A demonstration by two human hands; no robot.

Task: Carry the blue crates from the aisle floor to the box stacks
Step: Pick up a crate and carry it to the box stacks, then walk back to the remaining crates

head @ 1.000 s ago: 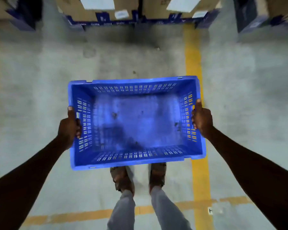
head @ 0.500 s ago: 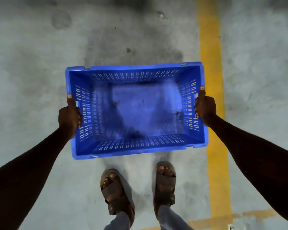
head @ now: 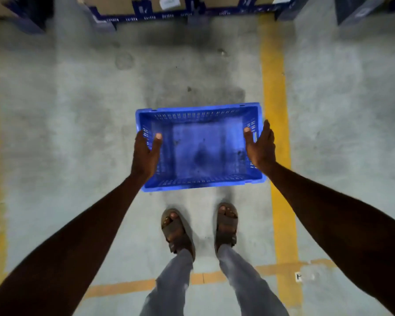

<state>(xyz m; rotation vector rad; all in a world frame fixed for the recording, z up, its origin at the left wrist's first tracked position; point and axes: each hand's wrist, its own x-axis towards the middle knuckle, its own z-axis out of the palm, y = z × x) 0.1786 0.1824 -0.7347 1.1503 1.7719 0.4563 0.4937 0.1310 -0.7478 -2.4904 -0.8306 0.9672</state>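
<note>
An empty blue slatted crate (head: 201, 176) sits low in front of my feet, apparently on the concrete floor. My left hand (head: 145, 153) is at its left wall, thumb inside and straight fingers outside. My right hand (head: 260, 147) is at the right wall in the same way, thumb over the rim and fingers extended along the outside. Neither hand's fingers curl around the rim. Cardboard box stacks (head: 132, 5) with blue edging stand along the far edge of the floor.
A yellow floor line (head: 276, 110) runs past the crate's right side, and an orange line (head: 123, 286) crosses behind my sandalled feet (head: 226, 222). More dark boxes (head: 356, 8) stand at the far right. Open concrete lies between the crate and the stacks.
The crate has gone down from waist height to the floor. Both hands have loosened from gripping its side walls to straight fingers. The view has tilted up, so the box stacks show again.
</note>
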